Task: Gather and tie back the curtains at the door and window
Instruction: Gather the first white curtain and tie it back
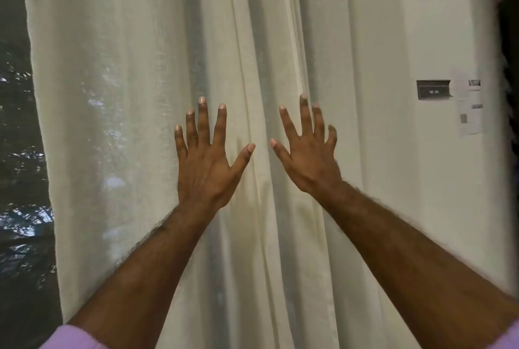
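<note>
A cream, half-sheer curtain [134, 95] hangs loose in vertical folds and fills most of the view. My left hand [206, 163] is raised in front of it, fingers spread, holding nothing. My right hand [307, 157] is beside it, also spread and empty, with its fingertips at a thick fold [280, 53] in the middle. Whether either hand touches the cloth I cannot tell. No tie-back is visible.
Dark glass [19, 152] with bright reflections shows past the curtain's left edge. A white wall [421, 25] on the right carries a small dark sign [434, 90] and paper notices [471, 107]. A dark shape [509, 53] lines the far right edge.
</note>
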